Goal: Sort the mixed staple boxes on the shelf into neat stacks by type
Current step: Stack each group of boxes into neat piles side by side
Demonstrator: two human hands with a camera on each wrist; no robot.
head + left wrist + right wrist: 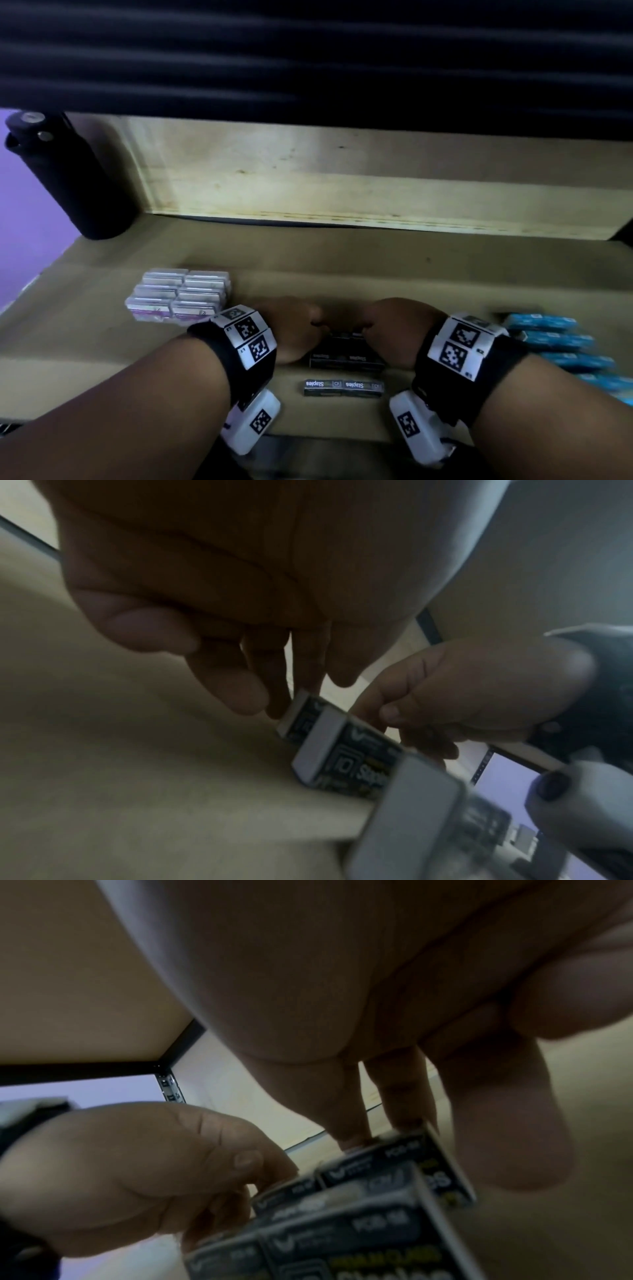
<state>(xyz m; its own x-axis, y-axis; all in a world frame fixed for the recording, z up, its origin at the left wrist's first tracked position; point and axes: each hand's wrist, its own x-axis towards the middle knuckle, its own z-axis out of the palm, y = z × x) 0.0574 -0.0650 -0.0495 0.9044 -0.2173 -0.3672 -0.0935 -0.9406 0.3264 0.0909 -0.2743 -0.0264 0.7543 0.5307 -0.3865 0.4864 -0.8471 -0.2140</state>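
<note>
A low stack of black staple boxes [346, 358] lies mid-shelf, side by side in pairs. My left hand [317, 323] and right hand [364, 329] meet over its far edge. In the left wrist view, my left fingertips [277, 704] touch the end of the black box [346, 753], and the right hand pinches it with thumb and curled fingers. In the right wrist view, my right fingertips [352, 1137] sit on the far edge of the black boxes [377, 1172]. Another pair of black boxes [342, 389] lies nearer the front edge.
Purple-and-white boxes [178, 294] stand grouped to the left. Blue boxes [555, 339] are lined up at the right. A black bottle [68, 178] stands in the back left corner. The brown shelf board [376, 267] is bare behind the hands, under a low upper shelf.
</note>
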